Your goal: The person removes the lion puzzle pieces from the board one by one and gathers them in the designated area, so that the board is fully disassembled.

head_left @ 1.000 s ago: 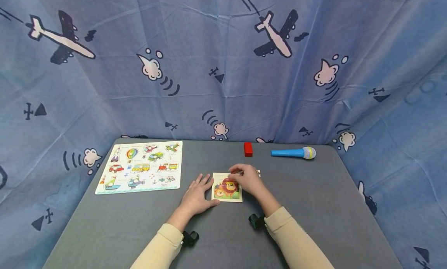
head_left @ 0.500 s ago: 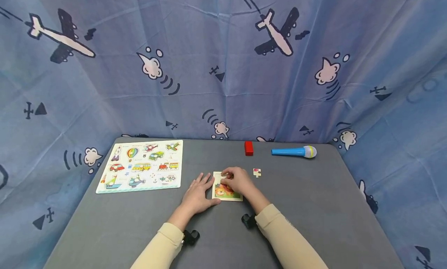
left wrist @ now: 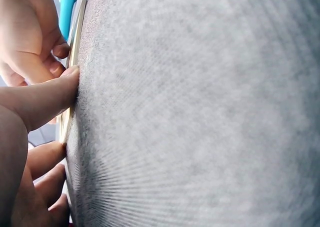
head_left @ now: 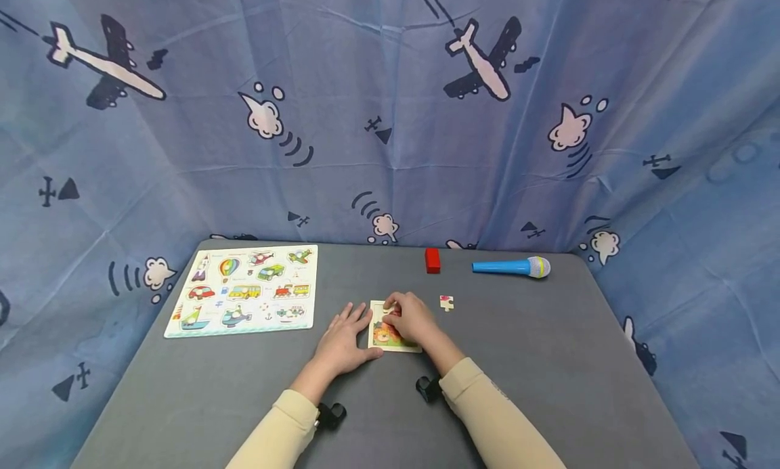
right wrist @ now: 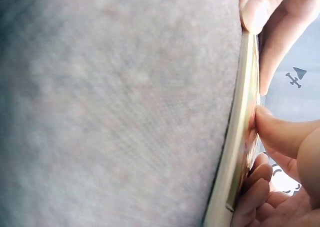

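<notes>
A small wooden lion jigsaw puzzle [head_left: 384, 337] lies flat on the table, the lion partly hidden by my right hand. The left hand [head_left: 342, 344] rests beside it with fingers spread, thumb at the near edge and fingertips at the left edge. In the left wrist view, that thumb [left wrist: 55, 97] presses against the board's side. My right hand [head_left: 416, 320] reaches over the upper part of the puzzle, its curled thumb and fingers pinching at a puzzle piece that they largely hide. Its thumb [right wrist: 280, 129] touches the picture face in the right wrist view. A loose puzzle piece [head_left: 447, 303] lies to the right.
A vehicle puzzle board [head_left: 244, 289] lies at the back left of the grey table [head_left: 518, 354]. A red block [head_left: 432, 260] and a blue toy microphone [head_left: 510, 267] lie along the back. Behind the table hangs a blue printed curtain [head_left: 329, 117].
My right hand has moved left from the puzzle's upper right corner to its upper middle, uncovering the loose piece. The left hand has stayed in place.
</notes>
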`<state>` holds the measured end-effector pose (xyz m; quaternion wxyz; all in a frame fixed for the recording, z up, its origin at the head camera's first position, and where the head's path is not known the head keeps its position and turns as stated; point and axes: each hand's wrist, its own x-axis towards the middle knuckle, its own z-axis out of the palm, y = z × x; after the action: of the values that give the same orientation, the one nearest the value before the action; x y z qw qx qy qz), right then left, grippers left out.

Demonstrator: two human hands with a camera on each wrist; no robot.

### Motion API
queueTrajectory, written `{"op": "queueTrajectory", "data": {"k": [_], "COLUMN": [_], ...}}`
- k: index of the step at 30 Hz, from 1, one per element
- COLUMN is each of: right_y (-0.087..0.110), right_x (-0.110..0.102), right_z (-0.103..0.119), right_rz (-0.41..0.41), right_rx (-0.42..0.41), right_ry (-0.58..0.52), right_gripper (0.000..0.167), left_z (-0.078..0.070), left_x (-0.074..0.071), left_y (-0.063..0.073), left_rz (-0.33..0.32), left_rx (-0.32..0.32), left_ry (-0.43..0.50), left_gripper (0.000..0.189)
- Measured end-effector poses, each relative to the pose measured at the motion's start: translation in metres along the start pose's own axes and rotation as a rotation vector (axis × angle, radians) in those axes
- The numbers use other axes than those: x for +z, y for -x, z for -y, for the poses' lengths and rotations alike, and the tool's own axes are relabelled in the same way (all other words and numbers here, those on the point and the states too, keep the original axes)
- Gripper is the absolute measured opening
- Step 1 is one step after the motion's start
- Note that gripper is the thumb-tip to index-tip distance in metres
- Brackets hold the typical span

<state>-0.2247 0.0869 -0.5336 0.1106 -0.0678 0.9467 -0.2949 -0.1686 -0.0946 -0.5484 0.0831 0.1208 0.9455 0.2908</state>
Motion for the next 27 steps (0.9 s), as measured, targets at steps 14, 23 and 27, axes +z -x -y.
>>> {"op": "queueTrajectory", "data": {"k": [14,23,27], "right_y": [0.003,0.004,0.006], "right_x": [-0.001,-0.008,-0.018], "right_z": [-0.007,-0.012,-0.013], "right_rz": [-0.05,-0.093,-0.111], "right_rx": [-0.026,-0.01,-0.019], "right_ry": [-0.113,-0.246,-0.264], "right_gripper": [0.02,0.012,0.005], "left_z": [0.001,-0.001,-0.001], "left_x": [0.001,0.002,0.002], "left_y": [-0.001,0.0,-0.001], "left_rz": [0.004,-0.003,-0.003], "left_rx": [-0.004,-0.007,-0.008], "left_ry": [-0.022,-0.021,-0.018], "left_gripper": [0.086,0.087,0.086]}}
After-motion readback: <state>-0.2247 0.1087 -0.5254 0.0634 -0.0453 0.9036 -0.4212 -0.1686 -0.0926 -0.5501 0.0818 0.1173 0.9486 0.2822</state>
